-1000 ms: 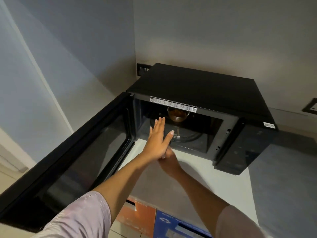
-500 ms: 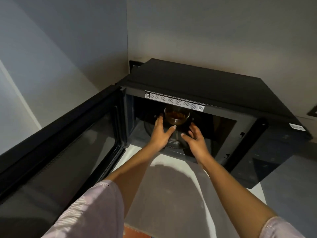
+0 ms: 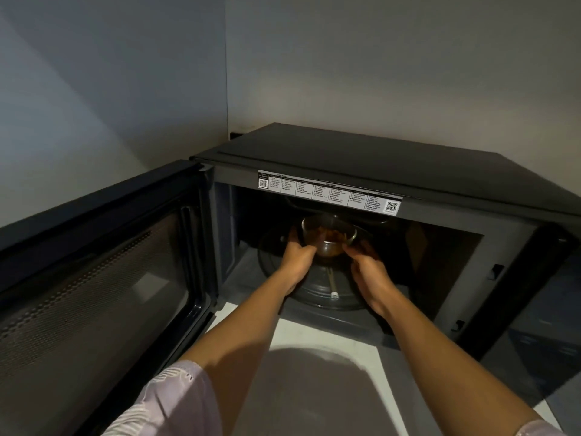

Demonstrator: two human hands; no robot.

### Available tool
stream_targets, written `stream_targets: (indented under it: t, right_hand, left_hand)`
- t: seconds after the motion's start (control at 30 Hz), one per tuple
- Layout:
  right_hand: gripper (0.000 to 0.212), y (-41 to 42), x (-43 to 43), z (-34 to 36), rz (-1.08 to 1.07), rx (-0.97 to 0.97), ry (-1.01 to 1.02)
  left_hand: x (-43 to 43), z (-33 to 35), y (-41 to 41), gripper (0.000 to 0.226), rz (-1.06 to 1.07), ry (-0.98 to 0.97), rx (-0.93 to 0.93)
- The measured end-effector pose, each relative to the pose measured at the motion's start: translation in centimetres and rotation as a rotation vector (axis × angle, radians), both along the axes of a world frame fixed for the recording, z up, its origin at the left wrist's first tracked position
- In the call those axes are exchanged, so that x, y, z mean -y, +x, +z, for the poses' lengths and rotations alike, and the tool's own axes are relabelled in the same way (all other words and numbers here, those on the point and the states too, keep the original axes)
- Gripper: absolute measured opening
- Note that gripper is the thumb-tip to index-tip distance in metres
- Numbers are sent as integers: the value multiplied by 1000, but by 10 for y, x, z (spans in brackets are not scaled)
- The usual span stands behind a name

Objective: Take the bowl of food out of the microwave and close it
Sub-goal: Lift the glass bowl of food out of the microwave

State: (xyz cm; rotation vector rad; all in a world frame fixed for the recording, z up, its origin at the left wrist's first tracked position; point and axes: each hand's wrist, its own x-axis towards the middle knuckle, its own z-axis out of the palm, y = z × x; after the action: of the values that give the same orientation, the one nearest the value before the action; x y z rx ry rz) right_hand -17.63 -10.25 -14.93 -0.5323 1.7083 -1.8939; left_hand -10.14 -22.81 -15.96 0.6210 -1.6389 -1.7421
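Observation:
A black microwave (image 3: 393, 165) stands in the wall corner with its door (image 3: 94, 278) swung wide open to the left. Inside, a small clear glass bowl (image 3: 328, 237) of brownish food sits over the glass turntable (image 3: 317, 287). Both my arms reach into the cavity. My left hand (image 3: 297, 256) is curled against the bowl's left side, and my right hand (image 3: 369, 269) is curled against its right side. The fingertips touch the glass; the bowl's base is hidden behind my hands.
The microwave rests on a white counter (image 3: 314, 338) whose surface shows just in front of the opening. The open door fills the left foreground. Grey walls close in behind and to the left. A label strip (image 3: 328, 191) runs along the cavity's top edge.
My hands have gone from in front of the opening to deep inside the cavity, closing on both sides of the bowl. The camera has moved closer and lower.

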Motion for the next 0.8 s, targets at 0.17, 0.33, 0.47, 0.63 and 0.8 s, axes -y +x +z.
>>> stream_targets:
  t: [0.17,0.33,0.47,0.63,0.8]
  right_hand:
    - [20,0,13,4,55,99,-136]
    - [18,5,13,5,23,154,-181]
    - [18,15,5,7,-12,138,-114]
    - [22,36,-19,20,25,17,-80]
    - [27,66,-50,31,42,0,-79]
  left_hand:
    - [5,-5,-10,43,-53,8,-29]
    - [8,-7,-3,42,-21,-26,6]
    - [2,-6,11,37,-25,-38,-16]
    - [-20,1,33,14,-52,11,-62]
    - [-57,16,64,42,-92,-13,-94]
